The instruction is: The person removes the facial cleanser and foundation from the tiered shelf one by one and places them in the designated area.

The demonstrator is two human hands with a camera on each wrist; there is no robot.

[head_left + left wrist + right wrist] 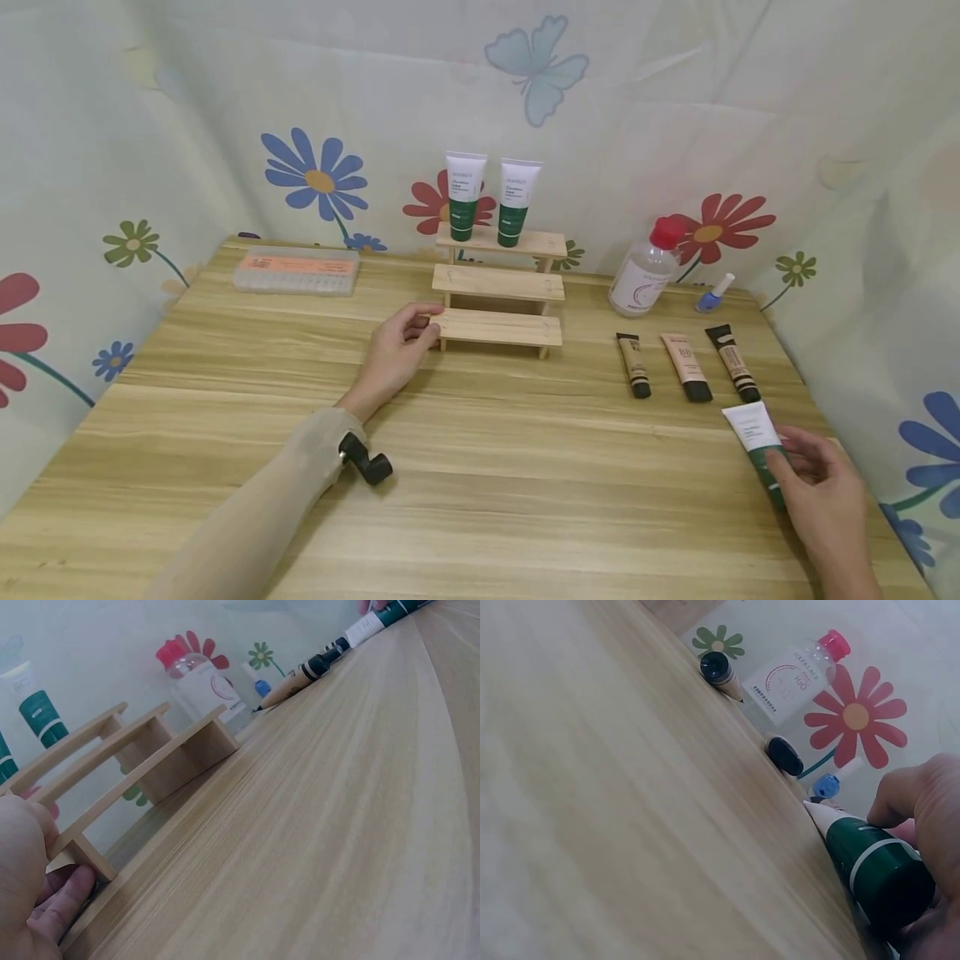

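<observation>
A three-step wooden display stand (498,283) stands at the back middle of the table. My left hand (401,346) grips the left end of its lowest step, fingers curled about the edge and leg, as the left wrist view (30,877) shows. Two white-and-green squeeze tubes stand upright on the top step, one on the left (463,196) and one on the right (517,202). At the table's right side my right hand (821,487) holds a matching white-and-green squeeze tube (756,433) between thumb and fingers. Its dark cap end (900,896) faces the right wrist camera.
Three small cosmetic tubes, gold (633,365), pink (686,367) and black-and-tan (733,362), lie beyond the right hand. Behind them stand a clear bottle with a red cap (641,279) and a blue nail polish bottle (714,295). A flat clear plastic case (297,271) lies back left.
</observation>
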